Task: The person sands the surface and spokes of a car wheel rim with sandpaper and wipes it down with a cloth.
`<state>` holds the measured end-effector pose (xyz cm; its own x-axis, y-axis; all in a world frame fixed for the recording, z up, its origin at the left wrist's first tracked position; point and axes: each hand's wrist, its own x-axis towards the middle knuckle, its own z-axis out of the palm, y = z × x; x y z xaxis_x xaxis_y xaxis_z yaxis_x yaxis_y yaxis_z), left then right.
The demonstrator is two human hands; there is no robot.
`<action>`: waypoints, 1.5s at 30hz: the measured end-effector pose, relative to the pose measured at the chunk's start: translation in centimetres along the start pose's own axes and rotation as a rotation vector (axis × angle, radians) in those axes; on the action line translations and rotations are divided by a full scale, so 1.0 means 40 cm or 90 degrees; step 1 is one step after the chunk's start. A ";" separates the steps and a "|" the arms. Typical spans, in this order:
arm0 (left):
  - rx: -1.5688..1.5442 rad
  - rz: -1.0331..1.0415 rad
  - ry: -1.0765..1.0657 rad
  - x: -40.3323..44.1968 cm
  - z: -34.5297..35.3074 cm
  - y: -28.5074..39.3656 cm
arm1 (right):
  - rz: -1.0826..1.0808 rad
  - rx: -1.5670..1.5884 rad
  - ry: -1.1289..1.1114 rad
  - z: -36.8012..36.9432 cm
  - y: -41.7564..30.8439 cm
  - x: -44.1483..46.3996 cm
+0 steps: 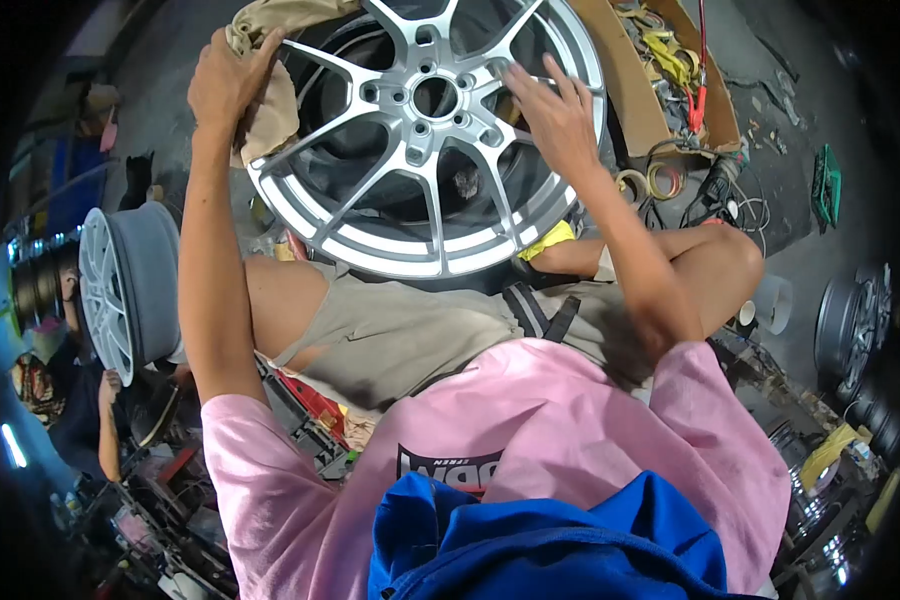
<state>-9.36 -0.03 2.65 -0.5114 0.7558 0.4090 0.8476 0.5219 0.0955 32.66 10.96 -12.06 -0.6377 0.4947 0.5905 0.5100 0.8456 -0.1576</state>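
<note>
A silver multi-spoke alloy wheel rim [430, 205] lies face up in front of my lap, its bolt holes round an open centre. At its upper left edge my left hand [232, 80] is closed on a beige cloth [272, 120], which hangs over the side of the rim. My right hand [555, 115] is over the spokes on the right, fingers spread and slightly blurred, with nothing in it. Whether its fingertips touch the metal I cannot tell. Dark, shadowed parts show between the spokes beneath.
A cardboard box [630, 75] of scraps and tape stands at upper right, a red clamp [698, 108] at its edge. Tape rolls [664, 181] and cables lie below. Another wheel [135, 285] stands left, near another person's arm [108, 425]; more wheels [850, 330] are right.
</note>
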 end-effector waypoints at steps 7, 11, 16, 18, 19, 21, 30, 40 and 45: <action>-0.041 -0.093 -0.101 0.013 0.023 -0.021 | 0.006 -0.010 -0.016 0.029 0.005 0.072; -0.035 -0.134 -0.081 0.009 0.040 -0.047 | 0.013 -0.004 -0.041 0.009 -0.003 0.029; -0.058 -0.082 -0.055 -0.036 -0.042 0.045 | 0.000 -0.031 -0.041 0.010 -0.002 0.023; -0.108 -0.077 -0.072 -0.042 -0.051 0.045 | -0.008 -0.027 -0.003 0.043 -0.012 0.068; -0.107 -0.082 -0.068 -0.044 -0.051 0.043 | -0.011 -0.018 0.010 0.056 -0.018 0.089; -0.107 -0.077 -0.031 -0.046 -0.041 0.040 | -0.066 -0.060 -0.005 0.064 -0.035 0.110; -0.070 -0.098 -0.080 -0.024 0.001 0.015 | -0.359 -0.183 -0.196 0.018 0.046 0.161; -0.273 -0.146 -0.150 -0.024 -0.036 0.024 | -0.478 -0.233 -0.202 0.004 0.066 0.258; -0.206 -0.156 -0.159 -0.030 -0.058 0.035 | -0.336 -0.081 -0.072 -0.028 0.041 0.241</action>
<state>-7.25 -1.12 4.38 -0.6863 0.7186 0.1125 0.6780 0.5761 0.4565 28.02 16.87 -5.74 -0.8798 0.0351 0.4740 0.1659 0.9572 0.2371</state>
